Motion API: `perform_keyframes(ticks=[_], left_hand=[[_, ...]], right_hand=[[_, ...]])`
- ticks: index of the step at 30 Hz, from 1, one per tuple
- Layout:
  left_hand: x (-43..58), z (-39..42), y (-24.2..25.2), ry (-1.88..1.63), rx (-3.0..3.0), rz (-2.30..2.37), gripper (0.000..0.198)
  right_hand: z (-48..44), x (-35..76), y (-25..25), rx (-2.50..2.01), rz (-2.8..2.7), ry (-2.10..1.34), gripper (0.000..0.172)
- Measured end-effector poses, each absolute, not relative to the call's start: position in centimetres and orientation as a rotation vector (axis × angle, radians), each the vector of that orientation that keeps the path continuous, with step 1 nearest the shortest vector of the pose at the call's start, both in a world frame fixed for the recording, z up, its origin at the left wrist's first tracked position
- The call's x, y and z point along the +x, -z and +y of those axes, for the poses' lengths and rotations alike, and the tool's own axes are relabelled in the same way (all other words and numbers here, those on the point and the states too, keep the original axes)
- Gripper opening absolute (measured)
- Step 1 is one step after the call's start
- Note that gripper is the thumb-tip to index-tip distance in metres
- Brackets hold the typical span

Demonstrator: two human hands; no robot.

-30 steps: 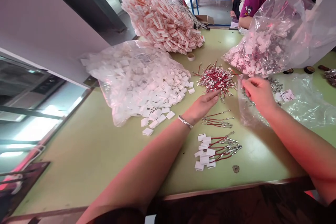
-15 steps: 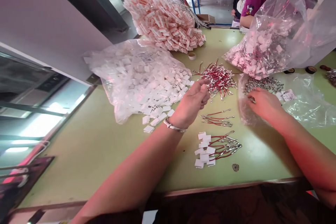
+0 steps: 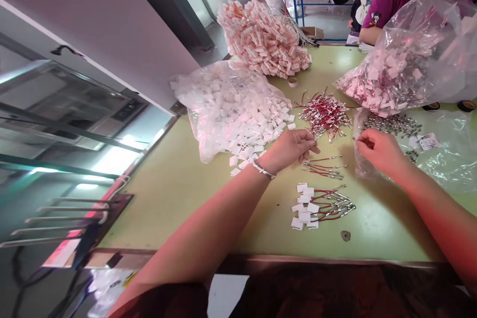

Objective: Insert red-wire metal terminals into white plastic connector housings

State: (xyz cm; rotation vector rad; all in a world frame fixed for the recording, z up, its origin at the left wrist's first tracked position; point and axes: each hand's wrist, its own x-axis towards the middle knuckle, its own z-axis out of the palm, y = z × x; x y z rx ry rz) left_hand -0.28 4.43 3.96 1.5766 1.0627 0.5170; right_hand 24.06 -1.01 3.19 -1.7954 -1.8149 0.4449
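Observation:
My left hand (image 3: 292,149) is over the middle of the table, its fingers curled together. What they hold, if anything, is hidden. Just below its fingertips lies a small row of red wires (image 3: 326,160) with metal ends. My right hand (image 3: 380,151) pinches a small metal piece, its tip barely showing, at the edge of a clear plastic bag (image 3: 452,154). Loose metal terminals (image 3: 395,123) lie on that bag behind the hand. Closer to me, red wires with white connector housings (image 3: 305,213) lie side by side. Beyond my hands is a heap of red wires (image 3: 324,112).
A clear bag of white housings (image 3: 231,104) spills open at left. Behind it lies a pile of orange-white pieces (image 3: 264,39). A full plastic bag (image 3: 395,69) stands at back right, near a person in a purple sleeve (image 3: 387,7). A tape roll (image 3: 293,82) sits between.
My right hand has drawn back from the terminals to the bag's left edge, with the small metal piece pinched. My left hand has lowered toward the row of wires. The view has shifted left.

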Motion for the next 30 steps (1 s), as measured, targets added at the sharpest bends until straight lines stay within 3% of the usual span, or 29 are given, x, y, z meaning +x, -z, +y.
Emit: perform_keyframes(ticks=[5, 21, 24, 30], left_hand=[[-0.9, 2.4, -3.5, -0.606, 1.7, 1.124, 0.018], [-1.4, 1.3, -2.1, -0.694, 1.581, 1.02, 0.021], [-1.7, 1.2, -1.6, -0.744, 1.826, 1.031, 0.021], [-2.3, 1.4, -0.3, -0.768, 2.748, 0.714, 0.027]], right_hand=[[-2.2, 19.6, -4.0, -1.443, -1.592, -0.938, 0.015], [-2.7, 16.3, -2.1, -1.364, -1.64, -0.767, 0.015], [-2.6, 16.5, -2.4, -1.372, -1.693, -0.793, 0.014], [-2.6, 17.6, -3.0, -1.504, -1.624, -1.355, 0.02]])
